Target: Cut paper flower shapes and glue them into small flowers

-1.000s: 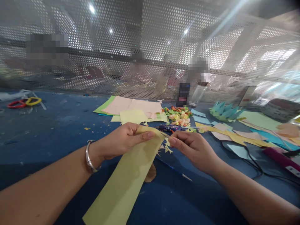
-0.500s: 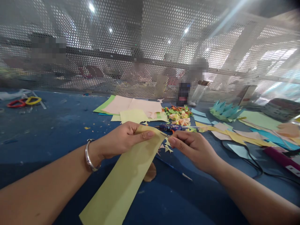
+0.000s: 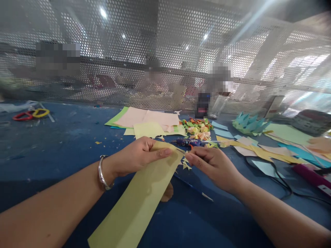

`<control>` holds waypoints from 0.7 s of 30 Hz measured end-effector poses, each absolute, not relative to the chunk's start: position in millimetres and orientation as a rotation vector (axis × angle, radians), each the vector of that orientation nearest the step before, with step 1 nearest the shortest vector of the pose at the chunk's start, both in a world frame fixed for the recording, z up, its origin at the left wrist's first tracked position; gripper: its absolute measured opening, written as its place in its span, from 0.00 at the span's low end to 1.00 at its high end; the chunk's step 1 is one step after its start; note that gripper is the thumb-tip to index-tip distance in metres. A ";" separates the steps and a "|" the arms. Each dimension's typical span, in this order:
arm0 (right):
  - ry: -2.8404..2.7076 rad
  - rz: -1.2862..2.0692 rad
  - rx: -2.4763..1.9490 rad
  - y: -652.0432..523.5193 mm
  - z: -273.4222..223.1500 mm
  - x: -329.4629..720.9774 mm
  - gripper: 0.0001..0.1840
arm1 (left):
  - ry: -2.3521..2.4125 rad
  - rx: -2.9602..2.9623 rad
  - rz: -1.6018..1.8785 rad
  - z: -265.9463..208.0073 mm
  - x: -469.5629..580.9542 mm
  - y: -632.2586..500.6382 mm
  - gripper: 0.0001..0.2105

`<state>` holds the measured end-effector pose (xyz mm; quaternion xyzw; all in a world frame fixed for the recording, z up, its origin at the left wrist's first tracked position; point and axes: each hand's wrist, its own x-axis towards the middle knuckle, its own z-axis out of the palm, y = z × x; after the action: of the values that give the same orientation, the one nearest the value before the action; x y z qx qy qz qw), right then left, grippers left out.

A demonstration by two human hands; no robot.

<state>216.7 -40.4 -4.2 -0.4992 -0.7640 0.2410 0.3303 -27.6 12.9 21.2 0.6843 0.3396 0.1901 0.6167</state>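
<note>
My left hand [image 3: 143, 155], with a silver bangle on its wrist, pinches the upper end of a long yellow-green paper strip [image 3: 138, 193] between thumb and fingers. The strip slants down toward me over the blue table. My right hand [image 3: 210, 167] is closed around what look like small scissors, with a thin metal blade [image 3: 181, 151] at the strip's top right corner. Its fingers hide the handles. Star-like paper scraps [image 3: 186, 165] lie just beyond the strip. Beneath its right edge, a round brown piece [image 3: 167, 193] is partly covered.
A blue pen-like stick [image 3: 192, 187] lies near my right hand. Behind are pink paper sheets [image 3: 147, 117], a heap of cut paper pieces [image 3: 199, 129] and a dark blue tool [image 3: 187, 142]. A magenta corded tool [image 3: 311, 177] lies right; red- and yellow-handled scissors [image 3: 31, 114] lie left.
The view has shifted slightly. Both hands keep nearly the same pose, with the blade still at the strip's corner.
</note>
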 end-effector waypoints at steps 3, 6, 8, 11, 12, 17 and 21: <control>-2.003 0.635 -1.296 -39.9 -5.1 216.6 0.25 | 0.805 1.574 0.445 20.9 -27.2 12.3 0.21; -2.009 0.627 -1.304 -39.7 -5.9 217.0 0.26 | 0.810 1.572 0.459 20.7 -27.0 11.8 0.21; -2.010 0.626 -1.316 -39.9 -6.0 217.0 0.26 | 0.811 1.571 0.464 20.4 -26.8 11.5 0.21; -2.009 0.626 -1.315 -40.7 -5.9 216.7 0.26 | 0.807 1.571 0.465 18.6 -26.4 11.4 0.21; -2.010 0.623 -1.312 -41.0 -5.8 216.6 0.26 | 0.802 1.573 0.464 17.7 -26.3 11.5 0.21; -2.006 0.598 -1.322 -41.5 -5.9 216.6 0.27 | 0.765 1.581 0.470 14.3 -26.4 12.2 0.20; -2.010 0.592 -1.327 -41.2 -5.8 216.2 0.27 | 0.777 1.570 0.464 14.2 -26.1 11.9 0.20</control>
<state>216.2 -41.2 -5.8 -0.5062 -0.7665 0.2259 0.3245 -26.1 11.9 14.2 0.6820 0.3376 0.2017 0.6166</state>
